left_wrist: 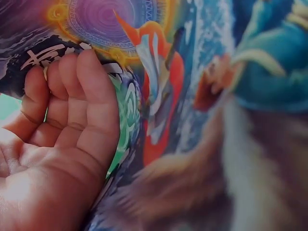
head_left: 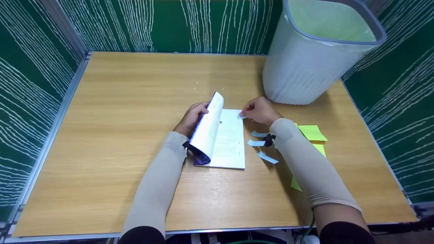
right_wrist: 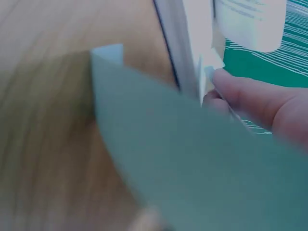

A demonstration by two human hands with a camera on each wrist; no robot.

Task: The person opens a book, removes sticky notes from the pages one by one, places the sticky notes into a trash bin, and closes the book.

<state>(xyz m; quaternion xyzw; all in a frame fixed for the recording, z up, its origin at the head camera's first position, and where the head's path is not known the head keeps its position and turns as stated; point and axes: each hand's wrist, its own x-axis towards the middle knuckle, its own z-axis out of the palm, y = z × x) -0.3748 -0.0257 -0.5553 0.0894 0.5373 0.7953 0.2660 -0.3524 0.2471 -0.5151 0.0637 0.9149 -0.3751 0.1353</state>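
A paperback book lies on the table, its cover and front pages lifted and curled to the left. My left hand grips those lifted pages at their outer edge. The left wrist view shows its curled fingers against the colourful illustrated cover. At the upper right edge of the exposed printed page, my right hand pinches a small light-blue paper strip between thumb and finger. Several more blue strips lie beside the book, under the right wrist. A blurred pale blue-green strip fills much of the right wrist view.
Yellow-green sticky notes lie on the table at the right, partly hidden by the right forearm. A tall white waste bin with a grey rim and a liner stands at the back right. Green panels with white streaks surround the wooden table.
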